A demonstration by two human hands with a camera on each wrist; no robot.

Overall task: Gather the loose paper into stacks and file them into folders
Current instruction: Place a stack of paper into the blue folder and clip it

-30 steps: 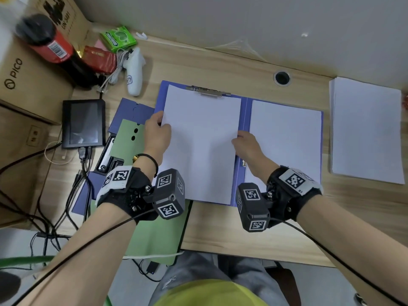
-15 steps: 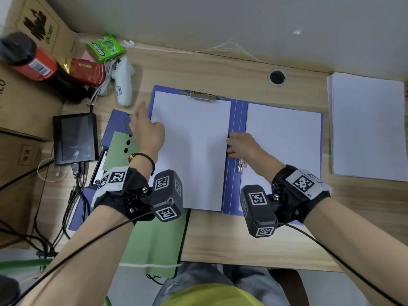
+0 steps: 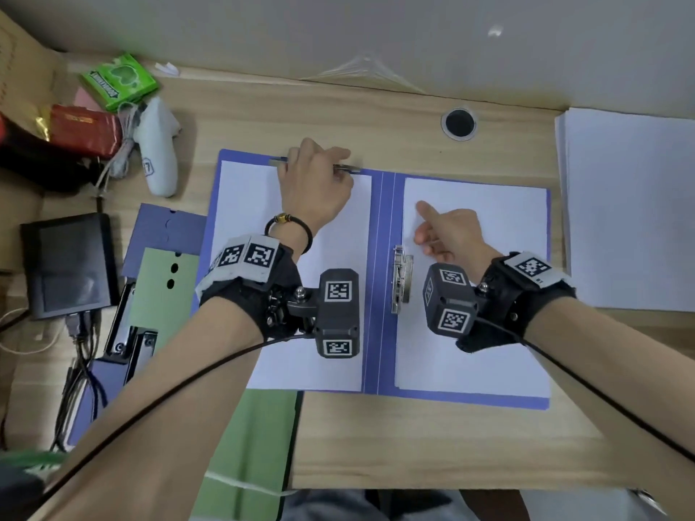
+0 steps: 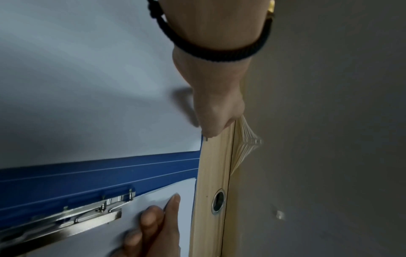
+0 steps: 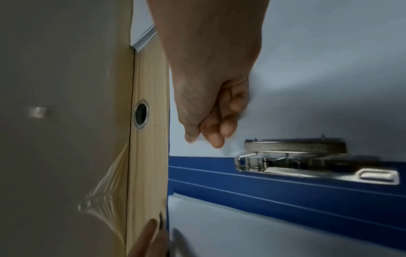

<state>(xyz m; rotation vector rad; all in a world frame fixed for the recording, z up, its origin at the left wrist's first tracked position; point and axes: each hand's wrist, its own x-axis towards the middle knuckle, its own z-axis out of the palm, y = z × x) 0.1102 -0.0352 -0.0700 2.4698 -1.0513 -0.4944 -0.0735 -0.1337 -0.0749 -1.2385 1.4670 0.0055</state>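
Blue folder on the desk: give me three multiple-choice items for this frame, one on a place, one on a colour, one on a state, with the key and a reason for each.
1. Where is the left hand?
A. on the top clip of the blue folder
B. on the white controller
C. on the loose paper stack

2. What colour is the folder lying partly under the blue one at the left?
A. red
B. green
C. yellow

3. How does the blue folder lie?
A. shut
B. standing upright
C. open flat, with paper on both halves

Key: 1 A, its fingers curl over the metal clip at the far edge. 2 B, the green folder shows beside the left wrist. 3 C, white sheets cover both sides of the spine.
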